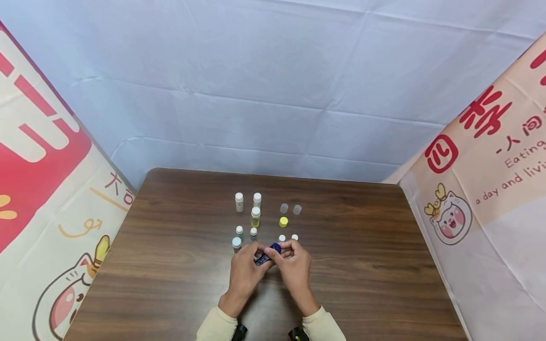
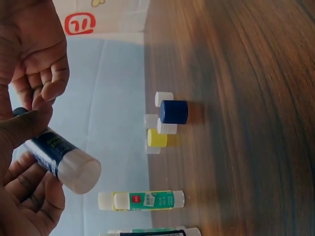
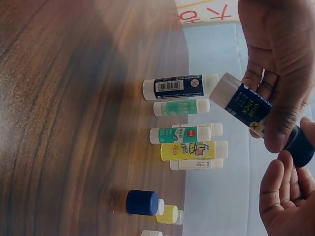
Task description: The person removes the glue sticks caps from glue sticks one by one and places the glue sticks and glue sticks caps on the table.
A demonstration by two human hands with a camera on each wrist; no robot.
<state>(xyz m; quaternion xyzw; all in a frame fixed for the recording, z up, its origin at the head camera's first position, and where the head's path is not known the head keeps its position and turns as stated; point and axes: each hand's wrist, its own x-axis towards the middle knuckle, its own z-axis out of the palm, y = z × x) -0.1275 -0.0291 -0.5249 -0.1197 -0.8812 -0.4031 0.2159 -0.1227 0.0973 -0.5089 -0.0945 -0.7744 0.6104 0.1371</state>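
Note:
Both hands meet over the table around one dark blue glue stick (image 3: 248, 104) with a white base. My left hand (image 1: 246, 271) grips its body. The fingers and thumb of my right hand (image 1: 296, 266) pinch the navy cap (image 3: 300, 147) at the other end. The stick is tilted, and its cap and body appear joined. Behind the hands, to the left, several upright glue sticks stand in rows, among them a yellow one (image 1: 255, 218), a green one (image 3: 179, 134) and another dark blue one (image 3: 179, 87).
Right of the glue sticks, several loose caps sit on the brown table (image 1: 362, 265): a yellow cap (image 1: 283, 221), white ones, translucent ones and a blue cap (image 2: 174, 112), which the hands hide in the head view. Cloth walls (image 1: 264, 94) enclose the table at the back and sides.

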